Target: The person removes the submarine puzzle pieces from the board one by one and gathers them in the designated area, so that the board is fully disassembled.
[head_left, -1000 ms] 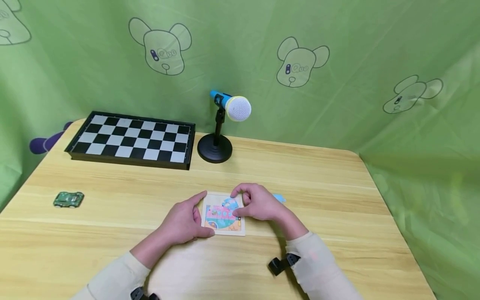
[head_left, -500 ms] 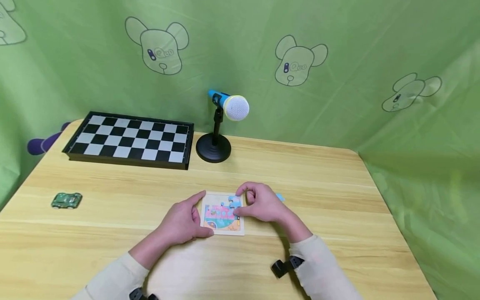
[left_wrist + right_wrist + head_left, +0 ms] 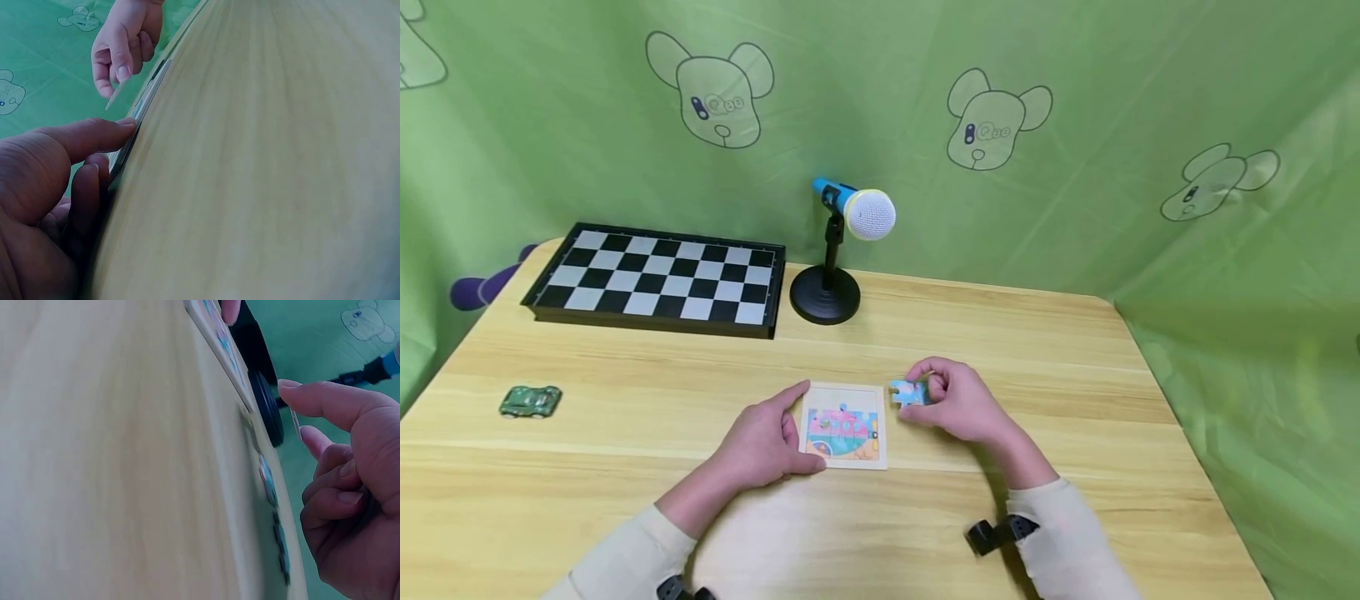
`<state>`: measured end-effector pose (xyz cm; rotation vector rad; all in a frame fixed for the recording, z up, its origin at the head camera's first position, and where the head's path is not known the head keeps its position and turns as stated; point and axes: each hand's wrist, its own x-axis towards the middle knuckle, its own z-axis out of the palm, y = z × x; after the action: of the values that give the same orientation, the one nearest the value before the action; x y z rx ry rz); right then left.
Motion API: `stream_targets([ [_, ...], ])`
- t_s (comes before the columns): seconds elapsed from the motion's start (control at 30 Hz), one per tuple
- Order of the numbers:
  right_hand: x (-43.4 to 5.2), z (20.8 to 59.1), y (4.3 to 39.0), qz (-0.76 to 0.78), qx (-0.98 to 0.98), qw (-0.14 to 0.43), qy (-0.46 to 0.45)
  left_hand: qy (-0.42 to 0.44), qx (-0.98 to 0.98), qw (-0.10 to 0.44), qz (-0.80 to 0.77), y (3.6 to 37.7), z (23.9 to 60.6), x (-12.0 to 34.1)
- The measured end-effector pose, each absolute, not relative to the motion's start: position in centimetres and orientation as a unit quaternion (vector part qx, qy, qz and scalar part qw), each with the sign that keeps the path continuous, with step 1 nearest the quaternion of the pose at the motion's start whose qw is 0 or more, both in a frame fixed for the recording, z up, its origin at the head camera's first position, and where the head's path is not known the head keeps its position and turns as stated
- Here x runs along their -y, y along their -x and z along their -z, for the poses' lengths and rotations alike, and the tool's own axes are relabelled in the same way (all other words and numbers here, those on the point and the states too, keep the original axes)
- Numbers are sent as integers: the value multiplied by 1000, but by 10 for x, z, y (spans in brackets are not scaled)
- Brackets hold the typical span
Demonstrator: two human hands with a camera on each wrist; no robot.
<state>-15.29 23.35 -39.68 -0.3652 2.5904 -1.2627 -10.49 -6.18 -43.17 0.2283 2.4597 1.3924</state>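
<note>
A square jigsaw puzzle board with a pale frame lies on the table, its lower part filled with a pink and teal picture and its upper part bare. My left hand holds the board at its left side, index finger at the far corner and thumb at the near one. Just right of the board, my right hand pinches a blue puzzle piece between thumb and index finger. In the right wrist view that piece appears edge-on, above the table. Loose puzzle pieces lie beneath the right hand, hidden in the head view.
A folded black-and-white chessboard lies at the back left. Beside it stands a blue toy microphone on a black round-based stand. A small green toy car is on the left of the table. Green curtain surrounds the back and sides.
The right hand has taken the blue piece from the board's upper right area and moved it rightward off the frame. The left hand stays at the board's left side.
</note>
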Motion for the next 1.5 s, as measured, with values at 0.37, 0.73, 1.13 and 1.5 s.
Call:
stream_targets([
  [0.37, -270, 396, 154, 431, -892, 96, 101, -78, -858, 156, -482, 105, 433, 62],
  [0.73, -309, 401, 151, 429, -895, 87, 81, -74, -859, 157, -482, 105, 433, 62],
  [1.13, -335, 407, 151, 397, -910, 89, 79, -68, -862, 158, -477, 104, 432, 61],
  [1.5, -345, 413, 153, 396, -909, 105, 73, -70, -860, 157, -480, 104, 433, 61],
])
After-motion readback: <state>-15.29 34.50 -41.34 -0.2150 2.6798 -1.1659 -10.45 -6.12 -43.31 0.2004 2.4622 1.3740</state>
